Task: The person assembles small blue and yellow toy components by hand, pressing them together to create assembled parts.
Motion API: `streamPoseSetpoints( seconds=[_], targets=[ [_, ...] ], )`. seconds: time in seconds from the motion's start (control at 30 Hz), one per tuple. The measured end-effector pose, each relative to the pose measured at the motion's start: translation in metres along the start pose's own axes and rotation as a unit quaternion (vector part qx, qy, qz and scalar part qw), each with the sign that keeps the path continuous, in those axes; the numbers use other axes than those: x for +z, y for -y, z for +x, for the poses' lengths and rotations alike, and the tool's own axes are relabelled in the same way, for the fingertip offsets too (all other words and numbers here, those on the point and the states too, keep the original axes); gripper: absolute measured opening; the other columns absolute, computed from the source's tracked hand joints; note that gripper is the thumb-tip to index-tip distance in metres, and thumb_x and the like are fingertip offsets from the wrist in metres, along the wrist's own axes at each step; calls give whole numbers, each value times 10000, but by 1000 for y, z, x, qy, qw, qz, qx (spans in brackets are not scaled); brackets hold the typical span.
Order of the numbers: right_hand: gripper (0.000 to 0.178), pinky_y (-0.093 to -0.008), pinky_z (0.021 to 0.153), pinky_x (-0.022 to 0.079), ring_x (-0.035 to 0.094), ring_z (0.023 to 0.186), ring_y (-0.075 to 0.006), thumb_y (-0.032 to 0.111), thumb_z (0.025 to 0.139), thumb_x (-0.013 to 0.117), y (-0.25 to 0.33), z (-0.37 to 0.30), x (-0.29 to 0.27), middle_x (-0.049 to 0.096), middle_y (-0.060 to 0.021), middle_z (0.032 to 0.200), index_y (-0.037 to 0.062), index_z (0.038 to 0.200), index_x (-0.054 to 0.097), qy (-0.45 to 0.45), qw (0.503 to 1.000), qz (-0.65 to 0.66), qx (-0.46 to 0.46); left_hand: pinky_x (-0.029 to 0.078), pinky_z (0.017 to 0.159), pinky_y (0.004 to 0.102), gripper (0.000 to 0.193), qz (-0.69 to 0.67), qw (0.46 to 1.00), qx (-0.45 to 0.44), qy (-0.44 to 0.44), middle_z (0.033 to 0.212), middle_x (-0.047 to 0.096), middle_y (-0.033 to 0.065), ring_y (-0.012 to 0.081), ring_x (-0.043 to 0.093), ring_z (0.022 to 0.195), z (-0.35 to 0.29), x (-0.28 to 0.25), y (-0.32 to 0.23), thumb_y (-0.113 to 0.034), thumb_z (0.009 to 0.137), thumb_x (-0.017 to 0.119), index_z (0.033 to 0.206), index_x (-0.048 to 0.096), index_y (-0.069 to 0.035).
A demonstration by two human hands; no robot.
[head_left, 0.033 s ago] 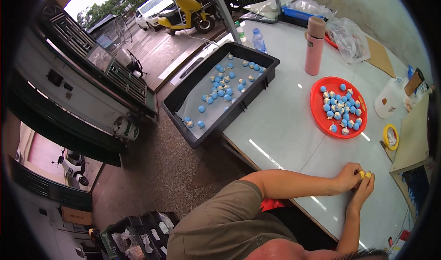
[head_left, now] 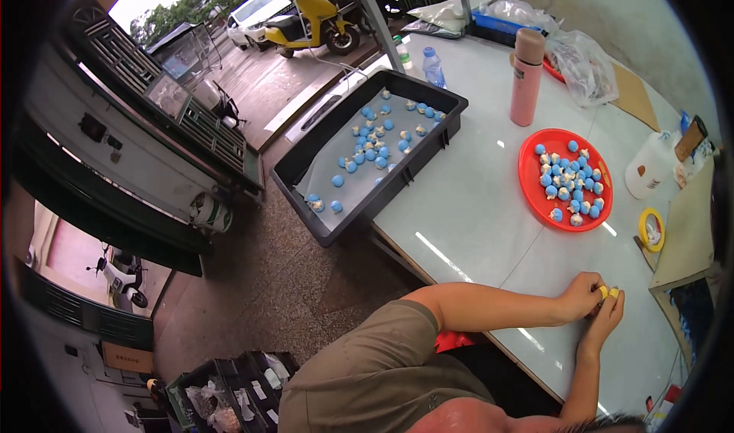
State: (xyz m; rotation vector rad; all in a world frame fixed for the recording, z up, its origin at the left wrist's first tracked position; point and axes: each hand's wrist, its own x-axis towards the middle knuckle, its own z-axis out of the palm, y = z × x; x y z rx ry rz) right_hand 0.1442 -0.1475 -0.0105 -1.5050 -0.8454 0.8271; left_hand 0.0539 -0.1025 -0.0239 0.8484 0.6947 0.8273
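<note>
My left hand (head_left: 581, 298) and my right hand (head_left: 606, 320) meet over the right side of the table, fingers bent and closed together. Small yellow pieces (head_left: 603, 291) show at the fingertips of both hands; they are too small to tell what they are. Beyond the hands lies a round red tray (head_left: 529, 191) holding many small blue balls with cream-white parts (head_left: 569, 179). More such balls lie spread on a grey sheet in a large black crate (head_left: 367, 201) at the table's left edge.
A pink flask (head_left: 525, 89) and a clear bottle (head_left: 433, 68) stand farther back. To the right are a white jug (head_left: 647, 165), a roll of yellow tape (head_left: 651, 230) and a pale box-like stand (head_left: 686, 242). Plastic bags (head_left: 585, 70) lie at the back. Dark bins (head_left: 229, 391) sit lower left.
</note>
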Motion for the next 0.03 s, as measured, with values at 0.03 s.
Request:
streamPoseSetpoints(
  seconds=[0.03],
  targets=[
    [236,-227,610,421,458,712,-59,227,1001,386,8,-2,8,439,4,752,72,824,409,0,1000,7,20,487,541,252,135,2,1000,-3,3,776,591,66,115,572,614,-1,0,-3,-130,952,544,922,554,1]
  ],
)
